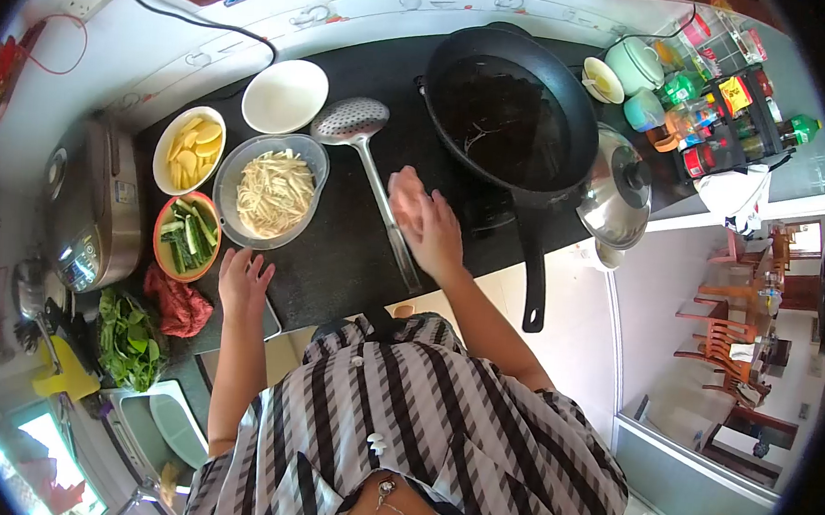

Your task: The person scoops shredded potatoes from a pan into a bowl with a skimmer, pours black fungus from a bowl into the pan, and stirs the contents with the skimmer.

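The long-handled, perforated silver metal skimmer (374, 182), left of the frame's centre, looks light, stiff and smooth; mid-handle seems the best hold. The blurred right hand (423, 223) is by its handle, contact unclear; the left hand (244, 282) spreads its fingers, apart.

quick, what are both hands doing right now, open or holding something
Left hand: open, empty.
Right hand: blurred beside the skimmer; cannot tell.

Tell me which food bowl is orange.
The orange bowl holding green pieces, beside the red cloth; the bowl of yellow slices is white, the bowl of pale strips clear.
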`<state>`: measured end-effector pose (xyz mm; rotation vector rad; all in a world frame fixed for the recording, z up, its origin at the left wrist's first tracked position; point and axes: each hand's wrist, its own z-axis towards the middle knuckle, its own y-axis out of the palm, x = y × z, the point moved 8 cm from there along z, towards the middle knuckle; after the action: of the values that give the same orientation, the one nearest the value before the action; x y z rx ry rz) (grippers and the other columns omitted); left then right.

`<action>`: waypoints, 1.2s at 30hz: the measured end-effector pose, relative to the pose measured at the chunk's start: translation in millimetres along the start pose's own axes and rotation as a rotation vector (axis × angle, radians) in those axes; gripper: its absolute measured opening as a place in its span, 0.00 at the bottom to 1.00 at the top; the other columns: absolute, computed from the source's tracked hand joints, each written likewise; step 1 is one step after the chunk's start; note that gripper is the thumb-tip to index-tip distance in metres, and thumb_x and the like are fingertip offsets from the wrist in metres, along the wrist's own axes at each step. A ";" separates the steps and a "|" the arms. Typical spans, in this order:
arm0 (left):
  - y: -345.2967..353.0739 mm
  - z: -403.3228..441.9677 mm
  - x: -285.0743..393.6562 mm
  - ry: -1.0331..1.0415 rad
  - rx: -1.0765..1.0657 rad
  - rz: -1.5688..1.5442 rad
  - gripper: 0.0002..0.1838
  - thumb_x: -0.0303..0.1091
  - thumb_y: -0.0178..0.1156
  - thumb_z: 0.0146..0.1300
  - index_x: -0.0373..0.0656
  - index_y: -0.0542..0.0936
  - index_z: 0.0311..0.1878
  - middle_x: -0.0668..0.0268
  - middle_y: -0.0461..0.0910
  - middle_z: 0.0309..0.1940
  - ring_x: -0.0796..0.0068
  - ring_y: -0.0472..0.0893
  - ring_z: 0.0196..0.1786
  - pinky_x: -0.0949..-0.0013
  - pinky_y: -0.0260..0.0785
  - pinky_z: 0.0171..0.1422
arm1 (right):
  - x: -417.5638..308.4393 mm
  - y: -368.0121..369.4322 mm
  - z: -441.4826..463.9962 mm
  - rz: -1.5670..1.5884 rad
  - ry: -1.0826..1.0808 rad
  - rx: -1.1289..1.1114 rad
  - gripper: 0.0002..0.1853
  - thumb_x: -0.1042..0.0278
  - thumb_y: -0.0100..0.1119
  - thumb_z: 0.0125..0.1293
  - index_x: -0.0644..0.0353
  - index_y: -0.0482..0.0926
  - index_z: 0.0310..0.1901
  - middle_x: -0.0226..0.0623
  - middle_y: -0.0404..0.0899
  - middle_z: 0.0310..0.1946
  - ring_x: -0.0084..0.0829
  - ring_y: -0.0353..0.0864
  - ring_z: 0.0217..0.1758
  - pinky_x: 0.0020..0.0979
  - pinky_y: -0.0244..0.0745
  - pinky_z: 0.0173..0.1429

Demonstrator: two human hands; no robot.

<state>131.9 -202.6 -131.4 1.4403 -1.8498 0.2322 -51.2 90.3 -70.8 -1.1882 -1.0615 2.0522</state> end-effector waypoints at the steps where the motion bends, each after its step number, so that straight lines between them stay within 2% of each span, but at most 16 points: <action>1: -2.0 -16.2 -2.2 0.024 0.011 -0.006 0.20 0.27 0.54 0.59 0.42 0.68 0.56 0.63 0.71 0.46 0.66 0.74 0.46 0.61 0.70 0.47 | -16.4 -16.1 1.3 -0.186 -0.046 0.006 0.29 0.61 0.60 0.55 0.56 0.66 0.59 0.44 0.69 0.54 0.46 0.69 0.57 0.44 0.62 0.60; 2: -2.7 -30.7 -4.8 0.048 0.022 -0.013 0.20 0.27 0.54 0.59 0.42 0.67 0.57 0.63 0.71 0.47 0.67 0.74 0.45 0.62 0.70 0.46 | -19.8 -18.0 1.2 -0.050 -0.064 -0.088 0.32 0.58 0.62 0.52 0.55 0.65 0.59 0.42 0.68 0.55 0.44 0.68 0.57 0.46 0.59 0.61; 6: 12.4 -87.5 -37.0 0.059 -0.193 0.377 0.19 0.27 0.55 0.60 0.41 0.69 0.56 0.66 0.73 0.44 0.75 0.75 0.43 0.71 0.70 0.44 | -14.8 10.5 -38.3 0.010 0.008 -0.462 0.34 0.55 0.64 0.49 0.56 0.63 0.57 0.47 0.71 0.48 0.47 0.78 0.43 0.41 0.77 0.38; 9: 10.4 -114.3 -60.5 0.044 -0.351 0.587 0.18 0.27 0.55 0.60 0.40 0.70 0.55 0.67 0.75 0.42 0.79 0.75 0.42 0.76 0.69 0.44 | -6.8 28.1 -51.8 0.014 0.070 -0.509 0.33 0.58 0.62 0.50 0.57 0.62 0.58 0.48 0.74 0.43 0.48 0.79 0.39 0.42 0.76 0.39; 10: 5.1 -116.6 -68.0 0.052 -0.388 0.640 0.18 0.27 0.55 0.60 0.40 0.71 0.55 0.68 0.75 0.42 0.80 0.75 0.42 0.76 0.69 0.44 | 0.6 39.4 -55.3 -0.063 0.150 -0.605 0.31 0.62 0.58 0.52 0.60 0.60 0.57 0.53 0.72 0.44 0.49 0.78 0.40 0.43 0.77 0.36; 13: -13.5 -122.2 -76.4 0.043 -0.431 0.768 0.17 0.26 0.55 0.60 0.39 0.72 0.54 0.66 0.76 0.43 0.79 0.75 0.43 0.75 0.69 0.45 | 12.4 44.3 -55.6 0.159 0.336 -0.448 0.27 0.66 0.53 0.53 0.62 0.61 0.55 0.57 0.74 0.42 0.53 0.78 0.37 0.49 0.74 0.37; 14: -18.2 -122.8 -76.3 0.052 -0.448 0.816 0.17 0.26 0.55 0.60 0.39 0.72 0.53 0.66 0.76 0.43 0.78 0.75 0.43 0.75 0.69 0.46 | 8.1 34.3 -51.2 0.210 0.357 -0.402 0.25 0.66 0.51 0.54 0.63 0.62 0.54 0.57 0.76 0.35 0.56 0.77 0.35 0.52 0.71 0.38; 17: -19.6 -116.8 -68.0 0.082 -0.529 0.936 0.17 0.27 0.55 0.59 0.39 0.73 0.53 0.65 0.76 0.43 0.77 0.75 0.44 0.73 0.69 0.47 | 13.8 21.0 -58.5 0.409 0.515 -0.280 0.19 0.66 0.53 0.55 0.60 0.65 0.49 0.52 0.76 0.26 0.54 0.77 0.32 0.47 0.70 0.35; 20: -14.3 -108.6 -64.8 0.086 -0.633 0.922 0.17 0.27 0.55 0.59 0.38 0.72 0.53 0.65 0.76 0.44 0.76 0.75 0.45 0.73 0.68 0.50 | -3.0 -26.0 -58.8 0.592 0.423 -0.058 0.16 0.72 0.57 0.54 0.63 0.72 0.45 0.31 0.73 0.27 0.24 0.72 0.27 0.28 0.67 0.32; 21: -8.7 -106.6 -62.5 0.087 -0.663 0.928 0.17 0.27 0.55 0.59 0.38 0.72 0.53 0.65 0.75 0.44 0.76 0.74 0.46 0.73 0.68 0.51 | -17.3 -47.7 -51.6 0.683 0.405 -0.061 0.13 0.75 0.55 0.56 0.62 0.72 0.44 0.30 0.72 0.26 0.22 0.70 0.25 0.24 0.66 0.28; 23: 1.9 -103.2 -60.7 0.094 -0.723 0.934 0.17 0.27 0.54 0.60 0.38 0.72 0.53 0.65 0.75 0.44 0.76 0.73 0.47 0.73 0.67 0.52 | -35.0 -69.5 -57.8 1.318 0.729 -0.237 0.12 0.76 0.52 0.58 0.61 0.73 0.45 0.29 0.71 0.24 0.19 0.69 0.21 0.20 0.63 0.22; 25: 11.3 -101.7 -63.4 0.129 -0.805 0.997 0.16 0.24 0.52 0.58 0.38 0.73 0.51 0.64 0.76 0.42 0.74 0.75 0.45 0.72 0.69 0.50 | -47.4 -114.7 -40.9 1.330 0.580 -0.184 0.14 0.76 0.49 0.61 0.61 0.72 0.49 0.27 0.68 0.23 0.19 0.69 0.19 0.19 0.60 0.17; 26: 19.4 -107.4 -57.0 0.157 -0.833 1.073 0.15 0.23 0.52 0.58 0.38 0.74 0.50 0.64 0.77 0.40 0.74 0.76 0.44 0.72 0.69 0.50 | -45.5 -139.7 -34.3 1.176 0.723 -0.129 0.17 0.72 0.52 0.60 0.60 0.71 0.52 0.27 0.68 0.21 0.17 0.67 0.15 0.19 0.61 0.16; 29: 23.8 -109.5 -52.4 0.344 -0.853 1.265 0.10 0.21 0.52 0.53 0.39 0.77 0.39 0.59 0.79 0.33 0.65 0.80 0.38 0.68 0.71 0.44 | -5.3 -199.4 -20.1 0.813 0.571 -0.109 0.20 0.71 0.47 0.64 0.57 0.66 0.59 0.25 0.66 0.19 0.14 0.61 0.13 0.18 0.58 0.14; 32: 7.0 -107.0 -54.5 0.464 -0.798 1.445 0.06 0.23 0.53 0.50 0.41 0.79 0.31 0.55 0.77 0.28 0.56 0.80 0.36 0.62 0.71 0.40 | 31.5 -222.8 -19.2 0.673 0.666 -0.215 0.18 0.72 0.47 0.64 0.58 0.66 0.56 0.25 0.66 0.19 0.15 0.61 0.12 0.19 0.57 0.12; 36: -49.6 -89.5 -106.1 0.415 -0.776 1.480 0.10 0.25 0.55 0.52 0.44 0.78 0.39 0.57 0.78 0.36 0.56 0.80 0.39 0.60 0.72 0.42 | 63.7 -220.8 -28.1 0.664 0.797 -0.380 0.17 0.69 0.48 0.64 0.59 0.67 0.55 0.26 0.66 0.20 0.15 0.62 0.12 0.19 0.58 0.13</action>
<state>223.8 -89.7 -154.3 -0.6055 -1.9265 0.3942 -42.6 269.1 75.9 -2.5322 -0.7023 1.4992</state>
